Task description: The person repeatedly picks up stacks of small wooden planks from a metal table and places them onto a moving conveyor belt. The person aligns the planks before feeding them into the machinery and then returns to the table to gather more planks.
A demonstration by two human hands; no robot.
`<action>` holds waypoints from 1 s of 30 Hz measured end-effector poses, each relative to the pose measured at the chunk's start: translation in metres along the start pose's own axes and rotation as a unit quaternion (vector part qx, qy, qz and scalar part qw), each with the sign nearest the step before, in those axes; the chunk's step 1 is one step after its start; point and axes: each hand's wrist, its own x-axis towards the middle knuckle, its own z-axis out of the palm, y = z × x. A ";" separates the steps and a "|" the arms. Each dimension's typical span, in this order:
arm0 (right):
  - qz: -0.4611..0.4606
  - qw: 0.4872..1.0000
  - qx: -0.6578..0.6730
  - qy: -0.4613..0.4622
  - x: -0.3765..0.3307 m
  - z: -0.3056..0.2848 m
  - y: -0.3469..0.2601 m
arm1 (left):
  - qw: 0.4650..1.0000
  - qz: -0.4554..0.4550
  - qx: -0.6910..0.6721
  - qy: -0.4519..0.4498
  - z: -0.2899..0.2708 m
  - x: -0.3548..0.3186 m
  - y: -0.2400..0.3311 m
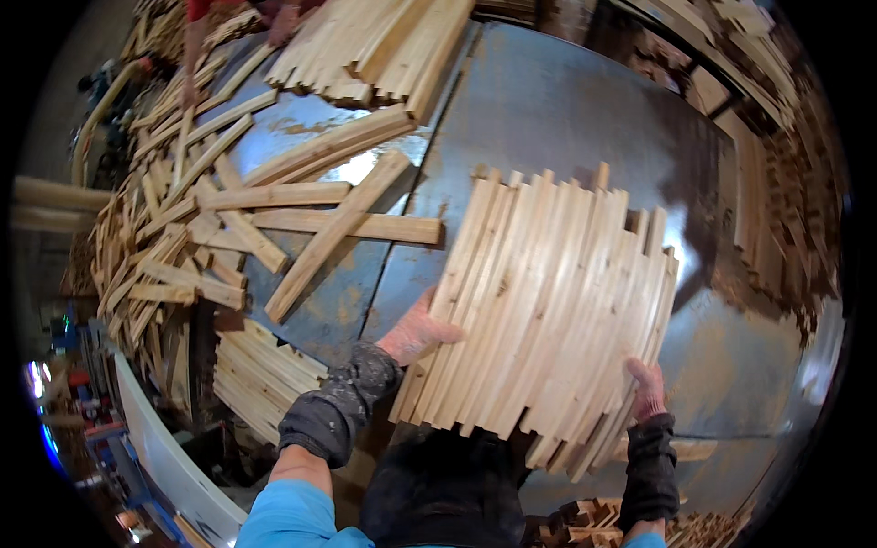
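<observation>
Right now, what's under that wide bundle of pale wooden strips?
Around the bundle, a stained blue-grey tabletop shows, with dark clothing at the bundle's near edge. Whatever lies directly underneath is covered.

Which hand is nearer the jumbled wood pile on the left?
Left. The left hand, right of the pile, holds the strip bundle by its left edge; the right hand is farther, at its right edge.
</observation>
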 end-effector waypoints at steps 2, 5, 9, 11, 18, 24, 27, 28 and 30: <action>0.020 0.999 0.021 -0.023 0.006 -0.009 0.006 | 1.000 -0.011 -0.006 0.004 -0.001 -0.001 -0.004; 0.039 0.993 0.099 -0.050 0.000 0.009 -0.002 | 0.995 -0.035 0.091 0.031 -0.009 -0.002 -0.005; 0.014 0.999 0.036 -0.030 0.008 0.001 0.005 | 0.987 -0.053 0.143 0.045 -0.004 -0.019 0.009; -0.008 0.998 0.046 -0.039 0.002 -0.002 0.000 | 0.992 -0.034 0.112 0.038 0.003 -0.035 0.024; -0.048 0.984 -0.004 -0.169 -0.062 0.060 -0.042 | 0.990 0.077 0.068 0.101 0.009 -0.192 0.044; -0.084 0.936 -0.076 -0.333 -0.133 0.182 -0.099 | 0.954 0.236 0.012 0.185 -0.029 -0.375 0.016; -0.113 0.893 -0.107 -0.421 -0.147 0.273 -0.095 | 0.915 0.303 -0.044 0.264 -0.047 -0.451 -0.026; -0.116 0.880 -0.118 -0.445 -0.155 0.304 -0.088 | 0.902 0.315 -0.059 0.288 -0.051 -0.478 -0.040; -0.127 0.867 -0.139 -0.462 -0.256 0.341 -0.059 | 0.896 0.301 -0.127 0.301 -0.054 -0.596 -0.078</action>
